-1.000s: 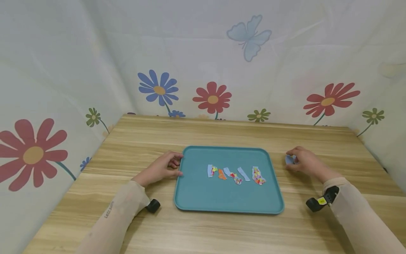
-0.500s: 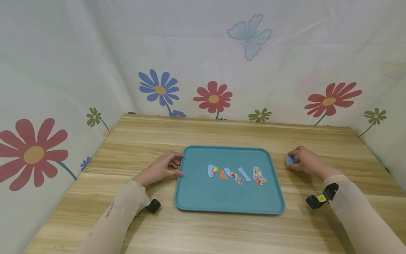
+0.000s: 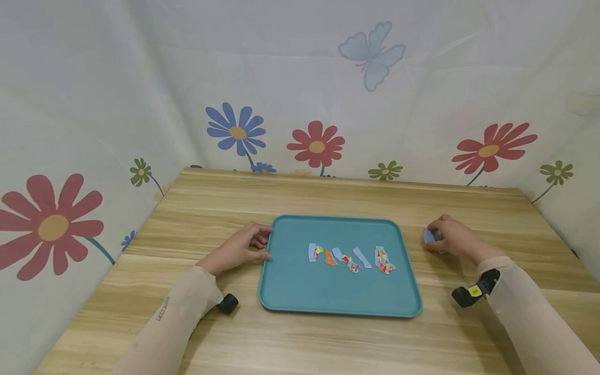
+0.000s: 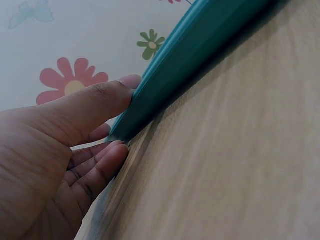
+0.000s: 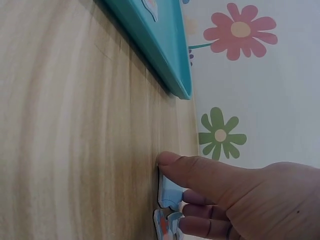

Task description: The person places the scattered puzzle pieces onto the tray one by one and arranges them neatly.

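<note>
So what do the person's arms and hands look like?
Left hand and right hand are bare. Beige fabric sleeves cover both arms, the left bearing small dark lettering. Each wrist carries a small black device, the right with a yellow label.

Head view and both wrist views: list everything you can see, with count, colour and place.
Tray: one, teal, on the table
Pieces in the tray: at least five, pale blue, orange and multicoloured, in a row; some may touch
Pieces outside the tray: at least two, mostly pale blue, under the right hand, partly hidden
Table: one, light wood, under the tray
Backdrop: white, behind the table and at both sides
Printed flowers: several, red, blue and green, on the backdrop
Printed butterfly: one, pale blue, upper backdrop
Wrist devices: two, black, one per wrist
Sleeves: two, beige, on the forearms
Left hand: one, touching the tray's left edge
Right hand: one, holding pieces right of the tray
</note>
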{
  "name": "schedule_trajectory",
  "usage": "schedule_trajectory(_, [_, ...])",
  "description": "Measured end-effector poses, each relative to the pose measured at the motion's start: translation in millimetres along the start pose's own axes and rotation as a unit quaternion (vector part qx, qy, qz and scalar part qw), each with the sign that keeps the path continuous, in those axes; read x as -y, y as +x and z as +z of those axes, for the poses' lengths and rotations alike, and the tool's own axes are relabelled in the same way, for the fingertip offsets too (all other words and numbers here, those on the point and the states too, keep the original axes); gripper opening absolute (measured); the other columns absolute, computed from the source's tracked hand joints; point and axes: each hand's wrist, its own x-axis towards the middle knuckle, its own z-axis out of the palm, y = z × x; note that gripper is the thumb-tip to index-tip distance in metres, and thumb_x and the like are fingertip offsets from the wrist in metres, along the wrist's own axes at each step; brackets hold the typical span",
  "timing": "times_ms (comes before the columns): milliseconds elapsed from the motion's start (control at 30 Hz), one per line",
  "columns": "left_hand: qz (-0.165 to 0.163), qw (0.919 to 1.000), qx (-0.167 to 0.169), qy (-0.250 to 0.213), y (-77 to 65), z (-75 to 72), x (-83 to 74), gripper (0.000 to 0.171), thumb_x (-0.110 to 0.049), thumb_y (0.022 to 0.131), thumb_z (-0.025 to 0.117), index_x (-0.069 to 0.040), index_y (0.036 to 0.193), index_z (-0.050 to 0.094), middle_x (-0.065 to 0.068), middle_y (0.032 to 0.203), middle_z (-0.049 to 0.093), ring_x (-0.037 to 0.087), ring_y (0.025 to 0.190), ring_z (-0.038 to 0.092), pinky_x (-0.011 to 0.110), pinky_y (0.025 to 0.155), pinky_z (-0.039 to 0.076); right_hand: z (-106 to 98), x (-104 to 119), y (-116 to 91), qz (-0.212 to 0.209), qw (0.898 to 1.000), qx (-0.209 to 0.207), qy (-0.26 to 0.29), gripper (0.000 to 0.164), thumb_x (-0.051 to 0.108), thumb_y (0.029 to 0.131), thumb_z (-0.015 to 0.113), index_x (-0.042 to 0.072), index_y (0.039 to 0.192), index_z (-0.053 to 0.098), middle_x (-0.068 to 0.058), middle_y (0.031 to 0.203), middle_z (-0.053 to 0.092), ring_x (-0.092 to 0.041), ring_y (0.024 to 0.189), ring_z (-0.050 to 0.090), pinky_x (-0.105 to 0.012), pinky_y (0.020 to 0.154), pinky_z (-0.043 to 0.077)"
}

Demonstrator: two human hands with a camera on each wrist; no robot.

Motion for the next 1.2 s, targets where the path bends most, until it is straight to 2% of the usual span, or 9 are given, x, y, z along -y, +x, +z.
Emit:
schedule_trajectory(333, [-0.001,1.0,0.001,-0.008,0.3,0.6,-0.7,0.065,-0.025,0.082,0.077,-0.004,0.136,0.047,0.012,0.123,0.054,0.019,0.104,0.056,0.031,0.091,0.052,4.0,-3.6,1.7,0.001,1.0,-0.007,0.014,0.051,0.027,0.08,0.077,-0.014,0.106,0.06,-0.026,0.098,0.056,-0.028,0.08,0.054,-0.043,0.073,0.053])
schedule_trajectory(767, [0.0,0.9999,-0.002,-0.011,0.8,1.2,1.3,0.065,-0.024,0.082,0.077,-0.005,0.136,0.048,0.012,0.124,0.054,0.019,0.104,0.055,0.03,0.091,0.052,6.6,-3.0,3.2,-0.011,0.999,-0.013,0.036,0.053,0.022,0.078,0.079,-0.015,0.108,0.055,-0.022,0.093,0.06,-0.026,0.079,0.053,-0.04,0.072,0.051])
schedule_trajectory(1200, [-0.002,1.0,-0.001,-0.004,0.9,0.8,1.9,0.066,-0.026,0.082,0.077,-0.006,0.137,0.047,0.011,0.123,0.055,0.019,0.104,0.056,0.031,0.091,0.052,7.0,-0.9,2.5,-0.004,0.999,-0.021,0.048,0.054,0.022,0.079,0.078,-0.014,0.111,0.054,-0.022,0.096,0.062,-0.023,0.079,0.055,-0.036,0.069,0.051])
